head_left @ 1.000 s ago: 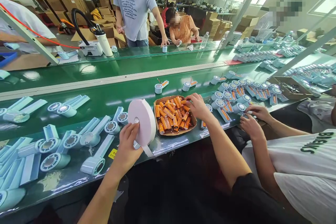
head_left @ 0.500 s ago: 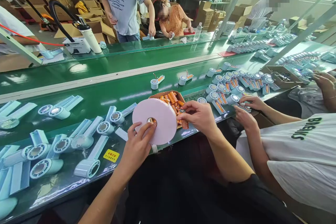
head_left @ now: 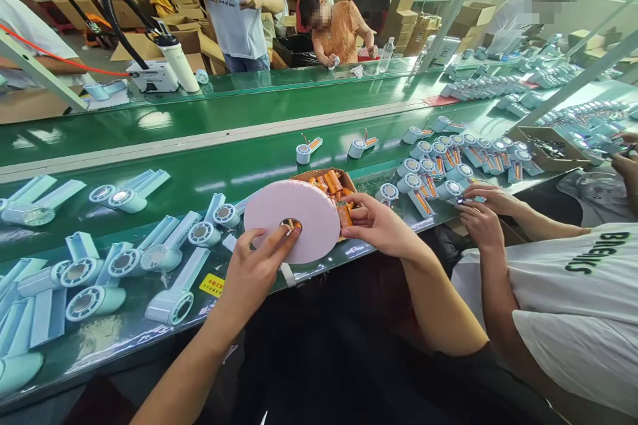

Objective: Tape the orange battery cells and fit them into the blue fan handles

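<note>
My left hand (head_left: 259, 262) grips a wide, flat roll of pale pinkish-white tape (head_left: 279, 202), with fingertips at its centre hole. The roll is tilted in front of a cardboard box (head_left: 349, 179) of orange-wrapped battery cells (head_left: 331, 180), hiding part of it. Beside the roll's right edge is my right hand (head_left: 381, 222), thumb and forefinger apart. Orange cells show between those fingers; I see nothing held there. Several light-blue fan housings with handles (head_left: 172, 305) lie to the left of my left hand.
A green conveyor (head_left: 209, 126) runs behind the bench, carrying two housings with orange cells (head_left: 304, 153). More housings (head_left: 441, 159) cluster at right, near a co-worker's hands (head_left: 481, 209). A yellow label (head_left: 212, 285) lies on the bench. Other people stand or sit across the line.
The roll has tipped flatter. My right hand's thumb and forefinger have spread apart, and the small dark item at their tips no longer shows. Across the line, a standing person has raised a light-blue piece.
</note>
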### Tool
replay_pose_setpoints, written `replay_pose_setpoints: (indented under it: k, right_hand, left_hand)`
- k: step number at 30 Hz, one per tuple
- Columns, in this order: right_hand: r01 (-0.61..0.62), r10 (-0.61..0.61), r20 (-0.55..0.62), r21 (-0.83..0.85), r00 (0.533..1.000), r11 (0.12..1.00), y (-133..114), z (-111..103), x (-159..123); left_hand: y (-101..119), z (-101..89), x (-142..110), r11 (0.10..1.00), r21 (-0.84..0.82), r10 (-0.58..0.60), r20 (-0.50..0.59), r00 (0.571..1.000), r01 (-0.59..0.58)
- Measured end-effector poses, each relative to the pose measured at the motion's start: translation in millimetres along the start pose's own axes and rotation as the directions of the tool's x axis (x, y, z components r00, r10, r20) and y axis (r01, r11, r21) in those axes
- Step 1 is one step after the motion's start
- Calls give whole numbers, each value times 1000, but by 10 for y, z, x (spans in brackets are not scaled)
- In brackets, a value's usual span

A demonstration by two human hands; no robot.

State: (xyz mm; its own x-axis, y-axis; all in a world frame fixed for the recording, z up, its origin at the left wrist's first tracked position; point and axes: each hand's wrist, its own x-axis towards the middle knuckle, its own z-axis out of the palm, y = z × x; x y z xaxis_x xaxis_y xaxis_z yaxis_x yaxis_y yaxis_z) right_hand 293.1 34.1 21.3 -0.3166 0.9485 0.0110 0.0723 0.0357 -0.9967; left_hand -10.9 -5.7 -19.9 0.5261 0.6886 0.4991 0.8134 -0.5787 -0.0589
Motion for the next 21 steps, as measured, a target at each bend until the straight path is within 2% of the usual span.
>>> replay_pose_setpoints:
  k: [1,3,4,6,7,8,9,11,12,13,15,16,17,18,21]
  right_hand:
    - [-7,8,-24,58,1000,998,36,33,12]
    - [72,-30,-209,194,977,978,143,206,49]
    - [154,-57,-342,263,938,952,214,335,69]
    - [343,-69,-598,359,799,868,374,601,98]
    - [408,-43,-677,391,735,825,448,697,106]
    - [430,-4,-705,428,710,795,508,741,110]
    - [414,32,-694,465,720,783,544,720,112]
    - [368,61,-653,499,755,785,532,476,122]
    - [378,48,-660,487,750,787,486,276,137]
    - [450,10,-722,442,692,776,421,55,162]
    - [649,-72,-869,308,490,696,279,-343,239]
    - [683,-102,-884,274,456,677,220,-474,283]
    - [693,-130,-880,261,457,673,179,-545,320]
    - [670,-153,-851,271,503,691,158,-559,345]
    - [517,-178,-688,323,703,793,208,-405,308]
  left_hand:
    - [2,-9,20,1000,-1,-6,-5,1000,6]
    - [58,0,65,1000,-7,-28,-35,999,28]
    - [114,21,81,999,-12,-49,-49,998,48]
    - [271,91,73,995,-30,-98,-55,994,96]
    - [359,136,42,991,-46,-128,-45,991,126]
    - [444,181,-9,985,-64,-162,-27,986,160]
    - [519,222,-77,977,-83,-197,-4,980,196]
    - [620,279,-235,962,-130,-233,56,971,239]
    - [641,292,-303,959,-155,-225,95,970,238]
    - [642,297,-347,957,-181,-203,136,970,226]
    - [580,298,-320,953,-228,-149,219,964,199]
    - [517,300,-242,948,-250,-127,264,956,195]
    - [432,305,-125,941,-275,-106,311,945,196]
    - [324,313,19,932,-302,-83,358,930,199]
    - [-100,333,461,891,-396,-24,450,893,224]
